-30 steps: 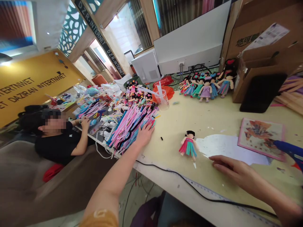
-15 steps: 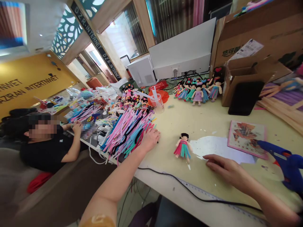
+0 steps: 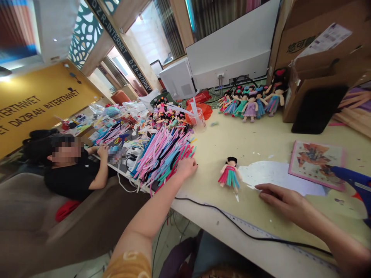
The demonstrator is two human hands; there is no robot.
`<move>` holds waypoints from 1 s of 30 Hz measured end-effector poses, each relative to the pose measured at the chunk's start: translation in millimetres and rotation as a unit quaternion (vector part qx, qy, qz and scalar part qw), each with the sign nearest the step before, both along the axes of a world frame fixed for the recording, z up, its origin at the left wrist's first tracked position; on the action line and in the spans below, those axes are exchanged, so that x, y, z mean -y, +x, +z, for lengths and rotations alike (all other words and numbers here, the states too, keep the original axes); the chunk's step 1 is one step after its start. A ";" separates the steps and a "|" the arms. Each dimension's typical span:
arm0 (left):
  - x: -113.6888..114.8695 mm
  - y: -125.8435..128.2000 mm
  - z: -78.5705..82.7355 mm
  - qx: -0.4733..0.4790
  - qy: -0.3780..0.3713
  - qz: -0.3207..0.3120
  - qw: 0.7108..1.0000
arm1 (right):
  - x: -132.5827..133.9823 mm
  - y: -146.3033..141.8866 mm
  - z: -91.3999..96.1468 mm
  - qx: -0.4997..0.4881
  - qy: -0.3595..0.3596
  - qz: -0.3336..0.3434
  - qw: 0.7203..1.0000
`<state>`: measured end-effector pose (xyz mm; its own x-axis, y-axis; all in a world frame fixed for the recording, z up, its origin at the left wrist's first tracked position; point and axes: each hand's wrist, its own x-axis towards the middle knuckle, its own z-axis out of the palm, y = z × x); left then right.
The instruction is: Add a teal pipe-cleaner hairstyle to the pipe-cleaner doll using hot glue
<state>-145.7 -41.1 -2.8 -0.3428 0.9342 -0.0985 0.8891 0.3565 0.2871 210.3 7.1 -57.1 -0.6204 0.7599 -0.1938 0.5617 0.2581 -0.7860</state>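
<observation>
A small doll (image 3: 230, 175) with black hair and a pink, green and blue skirt lies on its back on the table. To the left, my left hand (image 3: 187, 168) rests at the edge of a big heap of fuzzy pipe cleaners (image 3: 162, 154) in pink, blue, black and green. Its fingers are curled in, and what they hold, if anything, is hidden. On the doll's other side my right hand (image 3: 276, 196) lies palm down with fingers stretched out, holding nothing. Its fingertips are at the lower edge of a white paper sheet (image 3: 257, 173).
A blue glue gun (image 3: 355, 179) lies by a pink-edged picture card (image 3: 315, 160). Finished dolls (image 3: 249, 108) stand at the back beside a cardboard box (image 3: 304, 85) and a black phone (image 3: 319, 110). A black cable (image 3: 232, 226) runs along the front edge. A co-worker (image 3: 75, 170) sits at left.
My left hand's fingers have curled in from a looser, flatter pose. My right hand has hardly moved. The view has shifted, so most things sit farther right in the picture.
</observation>
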 end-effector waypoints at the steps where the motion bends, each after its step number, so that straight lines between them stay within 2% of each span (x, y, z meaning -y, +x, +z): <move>1: 0.2 -1.2 -0.7 0.024 0.006 0.000 1.000 | 0.0 -0.1 0.5 0.001 0.002 -0.002 1.000; 6: 0.7 -5.3 0.9 0.164 0.030 -0.018 0.986 | 1.0 -1.0 3.6 -0.012 0.017 -0.005 1.000; 10: 0.1 -8.8 6.1 0.206 0.036 -0.015 0.978 | 1.2 -1.5 4.1 -0.015 0.016 -0.007 1.000; 14: 2.5 -12.7 11.1 0.173 0.030 0.004 0.984 | 0.6 -2.3 3.6 -0.013 0.017 -0.004 1.000; 21: 3.5 -15.7 12.9 0.035 0.035 0.032 0.998 | 4.0 -6.4 15.0 -0.030 0.026 0.009 0.999; 25: 0.1 -21.5 17.4 0.031 0.022 0.029 0.999 | 6.5 -7.6 23.3 -0.046 0.033 0.012 0.998; 30: 3.2 -27.8 32.7 0.076 0.021 0.010 0.997 | 6.7 -6.4 22.9 -0.043 0.031 0.012 0.999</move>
